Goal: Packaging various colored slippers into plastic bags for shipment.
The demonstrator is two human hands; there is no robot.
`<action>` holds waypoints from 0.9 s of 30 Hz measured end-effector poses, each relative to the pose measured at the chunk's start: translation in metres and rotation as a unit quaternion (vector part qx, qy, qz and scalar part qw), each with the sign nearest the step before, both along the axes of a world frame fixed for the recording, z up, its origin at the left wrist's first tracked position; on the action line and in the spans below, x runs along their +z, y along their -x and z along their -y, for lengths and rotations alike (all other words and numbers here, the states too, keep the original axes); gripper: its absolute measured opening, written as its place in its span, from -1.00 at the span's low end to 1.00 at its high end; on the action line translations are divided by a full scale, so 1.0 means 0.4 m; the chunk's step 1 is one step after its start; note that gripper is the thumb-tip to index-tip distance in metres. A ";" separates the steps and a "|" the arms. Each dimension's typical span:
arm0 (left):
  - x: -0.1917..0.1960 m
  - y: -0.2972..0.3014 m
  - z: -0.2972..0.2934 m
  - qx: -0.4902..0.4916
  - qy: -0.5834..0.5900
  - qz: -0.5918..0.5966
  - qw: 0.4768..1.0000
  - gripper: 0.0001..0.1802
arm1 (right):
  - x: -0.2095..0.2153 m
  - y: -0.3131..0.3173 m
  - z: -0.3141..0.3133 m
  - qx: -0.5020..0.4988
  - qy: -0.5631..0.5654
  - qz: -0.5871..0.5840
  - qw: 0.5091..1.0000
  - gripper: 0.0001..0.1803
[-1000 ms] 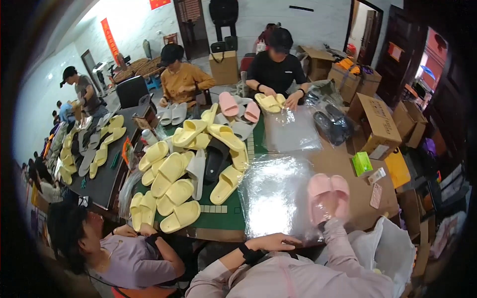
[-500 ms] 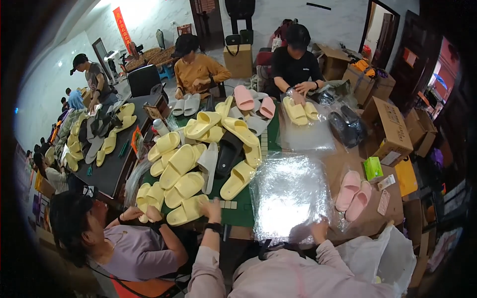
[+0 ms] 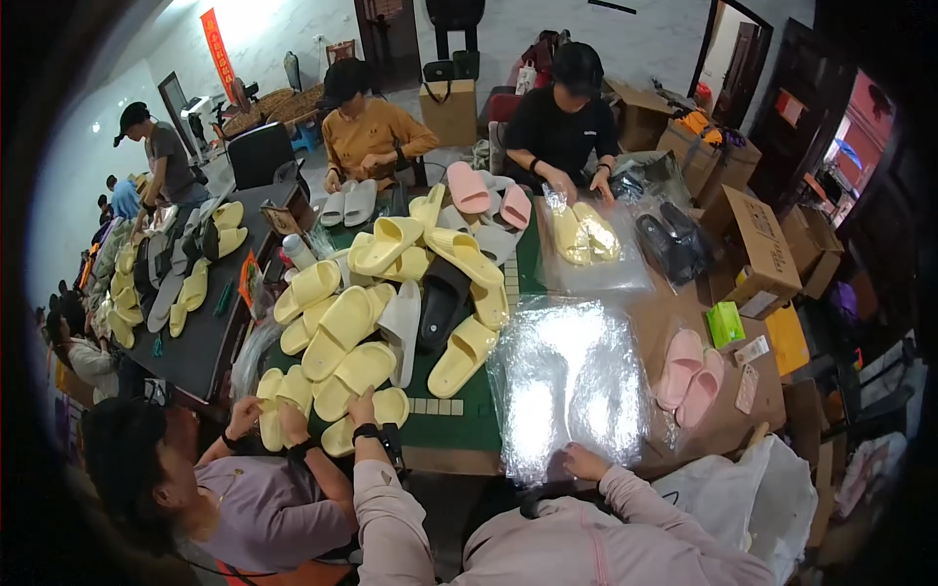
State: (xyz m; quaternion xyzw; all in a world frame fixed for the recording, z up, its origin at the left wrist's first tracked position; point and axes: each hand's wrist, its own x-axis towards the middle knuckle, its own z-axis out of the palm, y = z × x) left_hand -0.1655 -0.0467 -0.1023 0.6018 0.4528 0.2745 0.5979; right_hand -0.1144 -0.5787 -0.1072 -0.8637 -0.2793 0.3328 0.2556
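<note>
My left hand (image 3: 362,406) reaches over a yellow slipper (image 3: 393,406) at the table's front edge, its fingers closed at the strap. Beyond it lies a heap of yellow, grey and black slippers (image 3: 344,332). My right hand (image 3: 586,462) rests with its fingers on the near edge of a stack of clear plastic bags (image 3: 572,381); the finer finger contact is hard to make out. To the right of the stack sits a pair of pink slippers (image 3: 690,379).
A co-worker at my left handles yellow slippers (image 3: 283,400). Across the table, another has a bagged yellow pair (image 3: 584,234). Black slippers in plastic (image 3: 672,242), a green box (image 3: 725,325) and an open carton (image 3: 752,256) stand right. A white sack (image 3: 733,498) sits beside my right arm.
My left hand has moved left onto the front yellow slipper. My right hand has shifted left along the bags' near edge. Across the table, the yellow pair now shows inside plastic.
</note>
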 end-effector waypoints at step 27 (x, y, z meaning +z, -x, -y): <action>0.254 -0.235 0.831 -0.265 0.555 0.190 0.765 -0.58 | 0.289 -0.080 -0.135 -0.437 -0.400 0.057 0.804 -0.57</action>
